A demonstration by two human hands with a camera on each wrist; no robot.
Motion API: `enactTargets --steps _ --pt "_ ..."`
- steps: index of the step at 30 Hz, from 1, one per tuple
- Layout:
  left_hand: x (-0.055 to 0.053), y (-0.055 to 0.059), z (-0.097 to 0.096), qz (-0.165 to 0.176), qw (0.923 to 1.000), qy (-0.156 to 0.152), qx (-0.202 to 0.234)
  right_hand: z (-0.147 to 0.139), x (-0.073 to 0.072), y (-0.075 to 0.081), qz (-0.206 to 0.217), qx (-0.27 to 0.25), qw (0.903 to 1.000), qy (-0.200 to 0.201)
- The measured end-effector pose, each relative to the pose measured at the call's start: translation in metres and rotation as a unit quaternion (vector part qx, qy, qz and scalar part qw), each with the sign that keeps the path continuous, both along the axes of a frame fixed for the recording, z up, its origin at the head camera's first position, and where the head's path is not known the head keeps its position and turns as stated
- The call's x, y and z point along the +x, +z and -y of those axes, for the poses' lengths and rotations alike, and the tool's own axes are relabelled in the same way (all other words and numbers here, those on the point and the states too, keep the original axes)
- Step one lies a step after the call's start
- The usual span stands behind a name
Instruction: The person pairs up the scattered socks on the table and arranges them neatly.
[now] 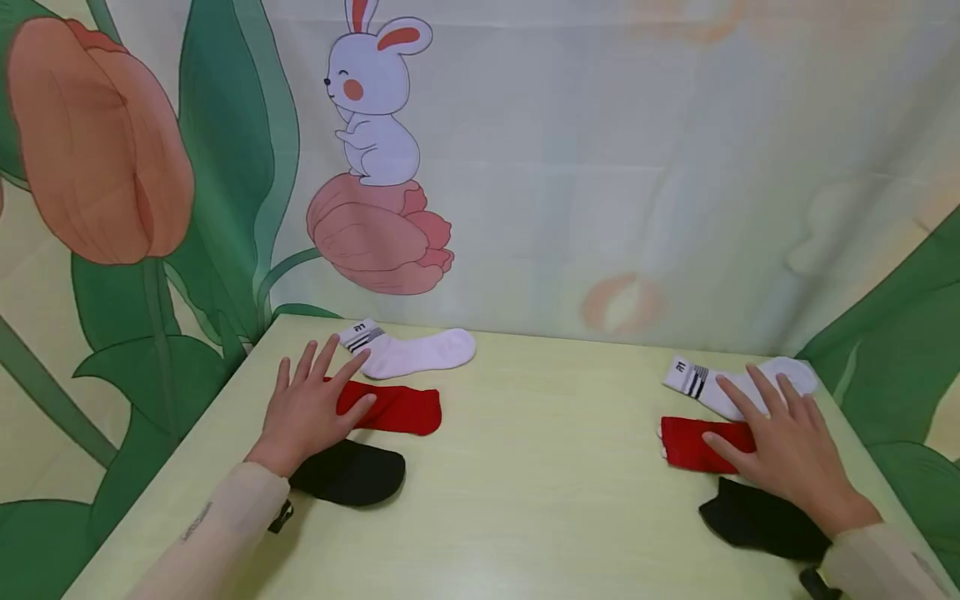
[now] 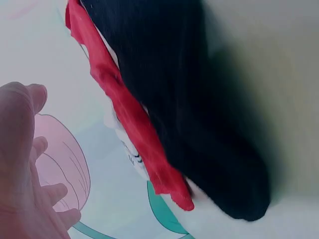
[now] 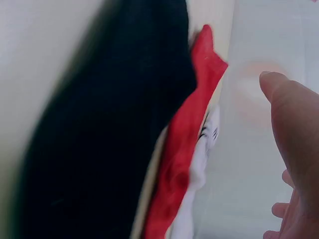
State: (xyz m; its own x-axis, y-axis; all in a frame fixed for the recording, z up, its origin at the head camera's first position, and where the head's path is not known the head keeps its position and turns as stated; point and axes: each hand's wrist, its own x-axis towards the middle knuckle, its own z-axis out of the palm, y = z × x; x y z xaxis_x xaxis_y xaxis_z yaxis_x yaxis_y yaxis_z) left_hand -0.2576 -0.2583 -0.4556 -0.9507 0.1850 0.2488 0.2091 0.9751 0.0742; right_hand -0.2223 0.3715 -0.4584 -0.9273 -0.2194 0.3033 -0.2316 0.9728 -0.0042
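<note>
Two sets of socks lie flat on the table, each in a column of white, red and black. On the left are a white sock with dark stripes, a red sock and a black sock. My left hand, fingers spread, overlaps the left ends of this set. The right column has a white striped sock, a red sock and a black sock. Over its right part, my right hand spreads its fingers. Both wrist views show the hands raised beside the socks, holding nothing.
The pale yellow table stretches between the two columns. Behind its far edge hangs a curtain printed with tulips and a rabbit. Black straps show under the wrists.
</note>
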Motion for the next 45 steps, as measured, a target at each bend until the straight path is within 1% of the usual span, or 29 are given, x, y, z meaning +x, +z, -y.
enactTargets --steps 3,6,9,12,17,20,25,27,34,39,45 --pt "-0.009 0.003 0.002 0.004 1.0 -0.004 -0.005 0.009 -0.008 0.008 0.004 0.005 0.9999 0.014" --pt "-0.017 0.006 0.003 0.013 0.9999 -0.004 -0.005 0.023 -0.02 0.015 -0.001 0.009 0.9993 0.037" --pt "-0.024 0.008 0.005 0.024 0.9997 -0.001 -0.001 0.04 -0.032 0.019 -0.011 0.005 0.9979 0.064" --pt "-0.032 0.009 0.006 0.035 0.9994 0.002 -0.002 0.061 -0.043 0.024 -0.012 -0.008 0.9958 0.091" --pt "-0.046 0.01 0.005 0.048 0.9988 -0.003 -0.001 0.093 -0.062 0.025 -0.017 -0.024 0.9909 0.131" --pt "-0.052 0.009 0.004 0.059 0.9982 0.0 0.007 0.113 -0.074 0.024 -0.015 -0.028 0.9885 0.148" --pt "-0.063 0.007 0.007 0.08 0.9964 0.024 0.019 0.147 -0.093 0.023 0.015 -0.032 0.987 0.157" --pt "-0.067 0.006 0.008 0.082 0.9958 0.033 0.024 0.16 -0.099 0.023 0.022 -0.034 0.9864 0.159" --pt "-0.082 0.001 0.01 0.082 0.9939 0.049 0.057 0.2 -0.122 0.018 0.025 -0.049 0.9817 0.182" --pt "-0.094 -0.002 0.013 0.082 0.9925 0.063 0.065 0.228 -0.136 0.012 0.045 -0.052 0.9795 0.19" --pt "-0.106 0.0 0.014 0.069 0.9927 0.068 0.072 0.264 -0.147 0.009 0.075 -0.065 0.9751 0.198"
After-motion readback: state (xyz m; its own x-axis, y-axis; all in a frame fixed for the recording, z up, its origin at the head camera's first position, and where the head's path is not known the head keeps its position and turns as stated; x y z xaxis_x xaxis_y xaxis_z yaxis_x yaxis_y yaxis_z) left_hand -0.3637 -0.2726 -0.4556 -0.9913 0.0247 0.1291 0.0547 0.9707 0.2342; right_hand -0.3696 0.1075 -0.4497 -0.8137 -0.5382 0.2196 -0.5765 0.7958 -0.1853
